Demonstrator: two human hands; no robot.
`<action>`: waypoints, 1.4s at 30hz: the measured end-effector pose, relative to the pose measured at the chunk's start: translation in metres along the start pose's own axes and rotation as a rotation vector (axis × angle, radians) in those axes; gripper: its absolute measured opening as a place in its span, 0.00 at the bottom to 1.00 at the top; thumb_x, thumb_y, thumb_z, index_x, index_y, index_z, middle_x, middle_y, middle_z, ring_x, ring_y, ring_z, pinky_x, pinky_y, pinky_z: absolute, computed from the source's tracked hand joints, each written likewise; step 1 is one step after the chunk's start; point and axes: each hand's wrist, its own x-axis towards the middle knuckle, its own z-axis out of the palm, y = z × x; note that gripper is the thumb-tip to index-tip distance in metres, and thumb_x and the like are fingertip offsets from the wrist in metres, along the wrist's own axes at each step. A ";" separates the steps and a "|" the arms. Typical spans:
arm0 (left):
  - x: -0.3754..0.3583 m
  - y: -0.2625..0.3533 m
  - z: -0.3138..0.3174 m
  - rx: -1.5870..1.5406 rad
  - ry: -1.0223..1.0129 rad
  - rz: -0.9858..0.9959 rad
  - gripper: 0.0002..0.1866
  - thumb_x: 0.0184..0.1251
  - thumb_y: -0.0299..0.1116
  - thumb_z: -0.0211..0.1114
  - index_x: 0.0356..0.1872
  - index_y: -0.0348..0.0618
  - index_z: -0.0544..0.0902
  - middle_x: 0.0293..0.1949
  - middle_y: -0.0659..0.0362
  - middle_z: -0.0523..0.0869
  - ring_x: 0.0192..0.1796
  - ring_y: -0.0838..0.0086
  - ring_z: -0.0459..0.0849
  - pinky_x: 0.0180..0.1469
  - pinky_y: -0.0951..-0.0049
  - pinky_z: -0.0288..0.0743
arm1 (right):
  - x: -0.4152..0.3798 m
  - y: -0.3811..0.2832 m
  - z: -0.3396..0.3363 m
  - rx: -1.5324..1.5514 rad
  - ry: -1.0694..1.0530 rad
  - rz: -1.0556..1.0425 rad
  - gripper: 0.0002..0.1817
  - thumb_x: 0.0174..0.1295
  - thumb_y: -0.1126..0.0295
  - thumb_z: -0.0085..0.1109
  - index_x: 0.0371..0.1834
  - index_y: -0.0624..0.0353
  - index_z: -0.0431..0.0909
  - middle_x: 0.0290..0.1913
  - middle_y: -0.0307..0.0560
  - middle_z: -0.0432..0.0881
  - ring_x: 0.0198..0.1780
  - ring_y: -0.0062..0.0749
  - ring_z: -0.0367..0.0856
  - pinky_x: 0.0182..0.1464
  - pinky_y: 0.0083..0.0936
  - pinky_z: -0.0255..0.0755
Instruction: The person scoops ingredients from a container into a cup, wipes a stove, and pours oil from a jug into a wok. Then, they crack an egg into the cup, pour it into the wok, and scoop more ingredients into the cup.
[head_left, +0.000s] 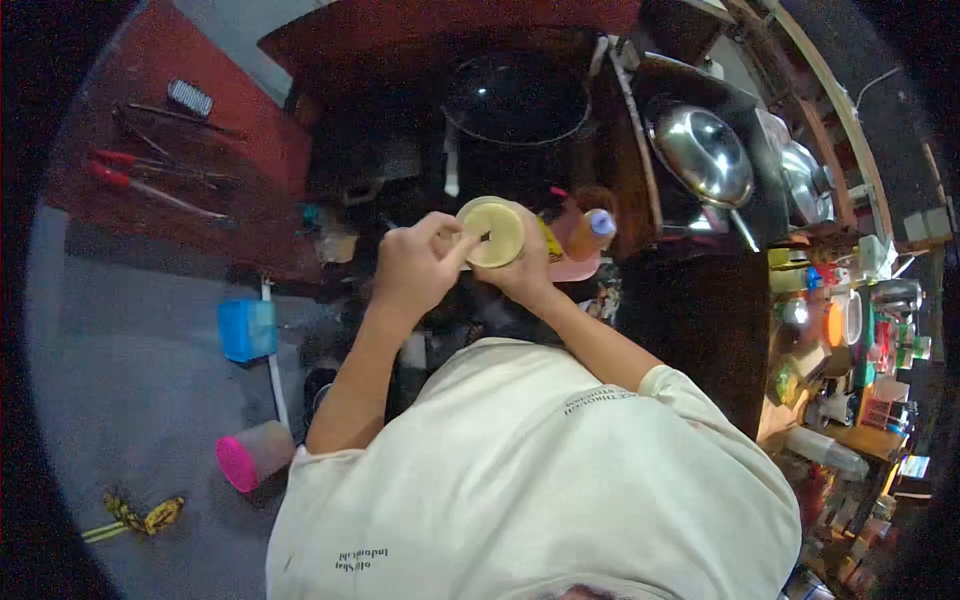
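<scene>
A round, pale yellow container (497, 225) is held up in front of my chest, its circular top facing me. My right hand (532, 268) wraps around its right side and underside. From the left, my left hand (415, 262) reaches to the near left part of the container, thumb and fingers pinched together at its face. Whatever may be between those fingertips is too small to make out. A bottle with a lilac cap (600, 224) stands just right of my right hand, by a pink item (575, 268).
A large dark pan (515, 105) sits ahead, and a shiny metal pan (702, 155) is at the right. Red-handled tools (150, 180) lie on the red surface at left. Below are a blue container (247, 330) and a pink-lidded tub (240, 462). Cluttered shelves (850, 380) line the right.
</scene>
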 end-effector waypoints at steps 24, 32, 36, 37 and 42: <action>0.038 -0.081 -0.034 -0.048 -0.107 -0.135 0.11 0.63 0.33 0.70 0.33 0.33 0.90 0.23 0.50 0.89 0.24 0.70 0.88 0.31 0.71 0.79 | 0.018 0.010 0.059 -0.253 0.003 0.023 0.46 0.35 0.67 0.80 0.63 0.62 0.69 0.61 0.56 0.74 0.66 0.54 0.71 0.68 0.42 0.69; 0.036 -0.099 -0.029 -0.407 -0.233 -0.510 0.11 0.65 0.33 0.72 0.31 0.31 0.89 0.20 0.64 0.83 0.19 0.85 0.74 0.20 0.80 0.64 | 0.018 0.019 0.060 -0.252 -0.042 0.039 0.48 0.31 0.69 0.81 0.64 0.61 0.70 0.60 0.54 0.75 0.65 0.52 0.72 0.69 0.41 0.65; 0.035 -0.114 -0.030 -0.543 -0.226 -0.621 0.10 0.68 0.33 0.72 0.34 0.33 0.87 0.20 0.66 0.78 0.17 0.87 0.68 0.17 0.80 0.56 | 0.019 0.017 0.063 -0.254 -0.057 0.081 0.49 0.31 0.69 0.82 0.64 0.61 0.70 0.61 0.55 0.74 0.66 0.52 0.71 0.69 0.41 0.65; 0.034 -0.117 -0.030 -0.602 -0.220 -0.650 0.10 0.68 0.32 0.72 0.34 0.34 0.86 0.21 0.66 0.78 0.16 0.86 0.68 0.17 0.80 0.55 | 0.019 0.016 0.063 -0.258 -0.063 0.079 0.49 0.31 0.69 0.82 0.64 0.61 0.70 0.61 0.55 0.74 0.66 0.52 0.72 0.69 0.41 0.66; 0.028 -0.123 -0.028 -0.706 -0.148 -0.689 0.11 0.68 0.32 0.72 0.30 0.34 0.87 0.20 0.66 0.79 0.17 0.86 0.70 0.16 0.83 0.58 | 0.019 0.015 0.066 -0.270 -0.090 0.131 0.48 0.32 0.69 0.82 0.64 0.61 0.70 0.61 0.55 0.74 0.65 0.52 0.72 0.68 0.41 0.67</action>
